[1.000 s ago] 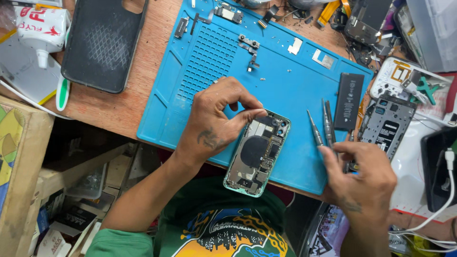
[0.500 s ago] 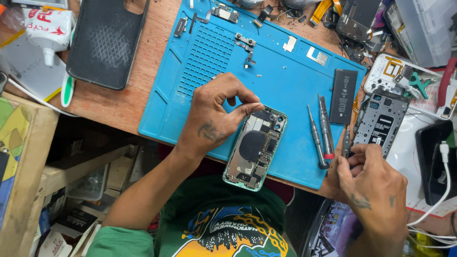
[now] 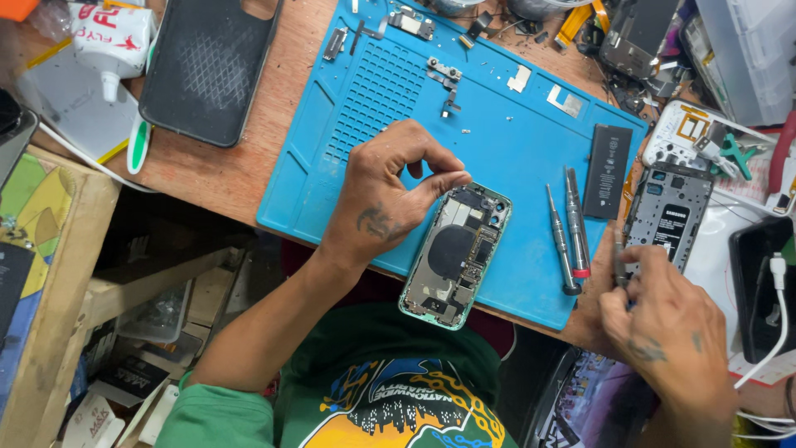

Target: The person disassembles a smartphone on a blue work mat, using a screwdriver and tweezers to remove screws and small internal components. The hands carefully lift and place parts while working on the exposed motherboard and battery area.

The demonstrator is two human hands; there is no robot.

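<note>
Mint-green opened phone [image 3: 455,255] at lower centre overhanging blue mat [image 3: 497,124], pinched at its top by left hand [image 3: 385,195]; right hand [image 3: 663,328] closed on a screwdriver [image 3: 618,264]; liable to tip off.

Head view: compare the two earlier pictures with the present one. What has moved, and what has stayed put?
The right hand has drawn back from the two screwdrivers toward the mat's right edge; whether it grips a small tool there is unclear. The left hand stays on the top end of the opened phone. The phone, the battery and the blue mat lie as before.
</note>
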